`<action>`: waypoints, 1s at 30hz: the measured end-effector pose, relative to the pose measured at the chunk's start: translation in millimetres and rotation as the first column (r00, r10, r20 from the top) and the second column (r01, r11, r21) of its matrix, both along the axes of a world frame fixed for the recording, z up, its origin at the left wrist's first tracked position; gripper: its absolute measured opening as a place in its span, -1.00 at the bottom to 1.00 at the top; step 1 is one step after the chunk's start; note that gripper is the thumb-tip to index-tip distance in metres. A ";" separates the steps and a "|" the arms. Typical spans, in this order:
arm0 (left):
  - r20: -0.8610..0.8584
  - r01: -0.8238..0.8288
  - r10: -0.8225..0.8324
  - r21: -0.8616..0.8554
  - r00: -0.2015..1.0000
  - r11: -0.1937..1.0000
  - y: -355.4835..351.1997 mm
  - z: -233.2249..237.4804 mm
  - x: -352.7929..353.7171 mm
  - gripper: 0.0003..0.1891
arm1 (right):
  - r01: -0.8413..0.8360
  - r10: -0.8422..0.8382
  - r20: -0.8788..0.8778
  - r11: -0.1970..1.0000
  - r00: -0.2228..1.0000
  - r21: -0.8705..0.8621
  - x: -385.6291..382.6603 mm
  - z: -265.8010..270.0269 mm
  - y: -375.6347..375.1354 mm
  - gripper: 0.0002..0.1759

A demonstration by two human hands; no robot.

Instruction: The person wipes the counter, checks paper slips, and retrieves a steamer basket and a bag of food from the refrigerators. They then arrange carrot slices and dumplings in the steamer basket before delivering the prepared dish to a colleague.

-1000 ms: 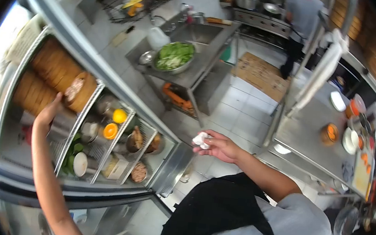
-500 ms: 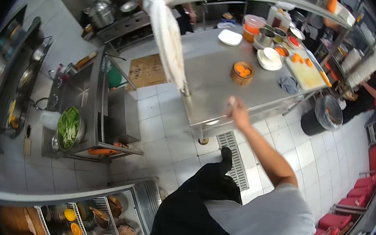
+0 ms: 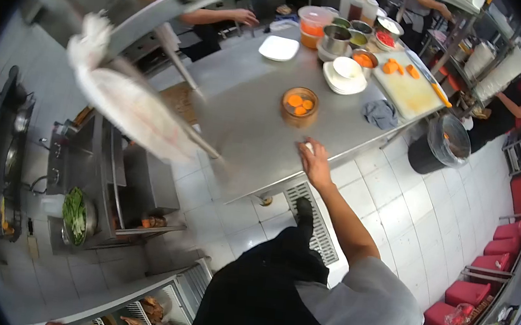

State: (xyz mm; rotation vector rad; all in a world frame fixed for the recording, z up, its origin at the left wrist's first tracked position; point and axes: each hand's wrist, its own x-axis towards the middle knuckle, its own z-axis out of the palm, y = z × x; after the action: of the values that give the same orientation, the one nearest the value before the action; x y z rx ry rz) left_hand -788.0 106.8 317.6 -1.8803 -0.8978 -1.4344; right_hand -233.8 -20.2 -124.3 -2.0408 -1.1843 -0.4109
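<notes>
My right hand [image 3: 315,160] is over the front edge of the steel table [image 3: 246,116], its fingers closed around something small and white that I cannot make out. Just beyond it stands a round wooden steamer basket [image 3: 299,117] with orange slices [image 3: 295,100] inside. A square white plate [image 3: 279,48] lies farther back. To the right are stacked white plates with a bowl [image 3: 346,68] on top, and a crumpled grey cloth [image 3: 380,113]. My left hand does not show.
A white cloth [image 3: 133,108] hangs from a rail at the left. A cutting board [image 3: 411,92] holds orange pieces and a knife. Beside the table is a lined bin [image 3: 443,143]. Greens fill a bowl [image 3: 78,219] by the sink. Other people stand beyond the table and at the right.
The view has shifted, and the table things appear lower and more to the left. My right hand has come nearer the steamer basket. A co-worker's forearm and hand now show behind the table.
</notes>
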 end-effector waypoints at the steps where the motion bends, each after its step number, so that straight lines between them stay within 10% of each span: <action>1: 0.070 0.207 -0.195 -0.232 0.978 0.951 3.6 -25.8 31.1 -0.56 | -0.014 0.014 -0.092 1.000 0.996 0.000 3.0 -0.6 -6.3 -0.54; 2: 0.260 0.212 -0.044 -0.666 0.965 0.716 6.0 -61.0 58.5 -0.72 | -0.040 0.043 -0.146 0.999 0.988 0.028 9.1 -1.6 -6.2 -0.52; 4: 0.536 0.537 -0.096 -0.785 0.839 0.310 -15.9 -107.6 188.4 -0.81 | -0.067 0.090 -0.244 0.993 0.966 0.100 18.0 -1.1 -9.3 -0.48; 5: 0.678 0.678 -0.182 -0.731 0.712 -0.075 -15.8 -132.9 236.5 -0.84 | -0.101 0.153 -0.333 0.981 0.931 0.167 21.6 2.5 -12.0 -0.45; 8: 0.719 0.471 -0.264 -0.643 0.643 -0.604 7.9 -270.0 335.3 -0.79 | -0.154 0.261 -0.621 0.963 0.739 0.221 22.4 29.6 -26.5 -0.39; 11: 0.717 0.253 -0.185 -0.457 0.672 -0.853 -3.1 -330.6 431.1 -0.70 | -0.212 0.330 -0.602 0.942 0.727 0.260 24.8 66.8 -37.7 -0.36; 17: 0.721 0.068 -0.352 -0.483 0.597 -0.873 -17.8 -346.4 498.8 -0.71 | -0.324 0.385 -0.486 0.923 0.785 0.208 50.8 93.8 -57.6 -0.32; 21: 0.727 0.106 -0.332 -0.484 0.601 -0.869 -23.6 -351.9 507.0 -0.64 | -0.211 0.305 -0.804 0.951 0.510 0.227 53.3 83.5 -77.2 -0.29; 24: 0.669 0.045 -0.460 -0.593 0.583 -0.804 -30.3 -349.0 518.7 -0.72 | -0.197 0.201 -0.574 0.978 0.794 0.070 49.4 65.2 -66.9 -0.33; 30: 0.684 0.147 -0.558 -0.684 0.470 -0.715 -24.2 -345.8 519.5 -0.77 | -0.259 0.242 -0.572 0.964 0.783 0.054 58.3 103.0 -55.7 -0.46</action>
State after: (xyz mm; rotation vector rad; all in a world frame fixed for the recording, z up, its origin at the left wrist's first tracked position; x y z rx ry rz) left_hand -268.5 82.6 -28.1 -4.5176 -0.9321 0.1009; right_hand -175.5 -75.9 -21.3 -1.7977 -1.0490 0.3466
